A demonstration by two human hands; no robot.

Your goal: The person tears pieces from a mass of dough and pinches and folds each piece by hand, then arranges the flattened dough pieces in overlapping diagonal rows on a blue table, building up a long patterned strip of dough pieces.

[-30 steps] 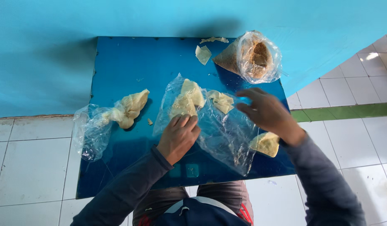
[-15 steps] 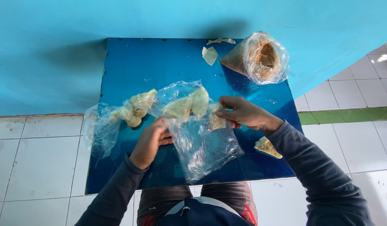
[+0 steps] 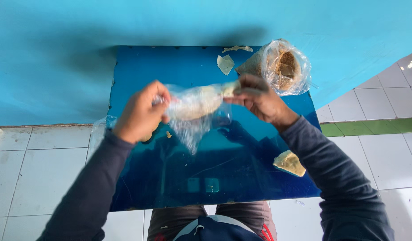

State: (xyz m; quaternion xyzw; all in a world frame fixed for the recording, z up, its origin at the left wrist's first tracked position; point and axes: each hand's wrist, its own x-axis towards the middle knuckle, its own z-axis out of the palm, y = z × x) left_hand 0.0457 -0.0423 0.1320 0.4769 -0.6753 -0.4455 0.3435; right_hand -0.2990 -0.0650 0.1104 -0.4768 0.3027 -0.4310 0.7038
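Both hands are holding a clear plastic bag of pale pieces mid-frame, left hand gripping one end, right hand pinching the other; pulling evenly seems best to avoid tearing.

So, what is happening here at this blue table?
A person holds a clear plastic bag in the air above the blue table, one end in each hand. The left hand grips the left end; the right hand pinches the right end. Pale yellowish pieces are inside the bag. On the table, a loose piece lies at the right, small scraps lie near the far edge, and a second bag with brownish contents sits in the far right corner.
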